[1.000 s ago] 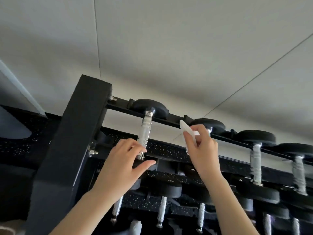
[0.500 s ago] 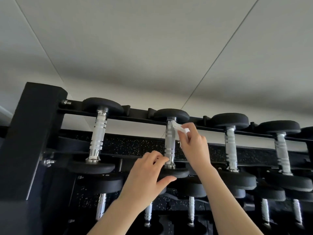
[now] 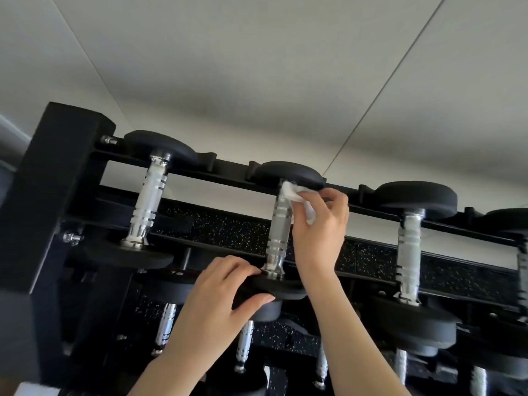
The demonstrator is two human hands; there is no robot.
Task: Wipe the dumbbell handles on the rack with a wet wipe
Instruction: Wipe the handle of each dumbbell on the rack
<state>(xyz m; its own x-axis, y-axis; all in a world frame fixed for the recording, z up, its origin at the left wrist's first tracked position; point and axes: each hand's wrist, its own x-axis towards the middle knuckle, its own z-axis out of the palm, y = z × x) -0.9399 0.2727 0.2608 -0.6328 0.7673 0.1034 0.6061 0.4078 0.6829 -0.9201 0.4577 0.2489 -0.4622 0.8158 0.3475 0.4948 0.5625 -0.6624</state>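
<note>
A black dumbbell rack point(image 3: 61, 178) fills the lower part of the view, its thick upright post at the left and its top rails running rightward and slightly down across the frame under pale wall panels point(image 3: 257, 67). On the top tier sit three plainly visible dumbbells with black round heads and knurled chrome handles, each handle's long axis running near vertical in the view, tilted a little so the far end leans right. The left dumbbell point(image 3: 148, 207) stands well to the left of both hands and the right dumbbell point(image 3: 410, 250) well to the right of them. The middle dumbbell point(image 3: 278, 230) lies between the hands, its far head above the right fingers and its near head under the left ones. The left hand point(image 3: 217, 307) grips the rim of that near head, fingers curled over the top and the thumb pressing from below. The right hand point(image 3: 320, 232) pinches a crumpled white wet wipe point(image 3: 294, 194) and holds it against the upper end of the middle handle, just below the far head; its fingers curl round the wipe, to the right of the chrome. Lower tiers carry more dumbbells point(image 3: 245, 344), dim and partly hidden behind the forearms.
</note>
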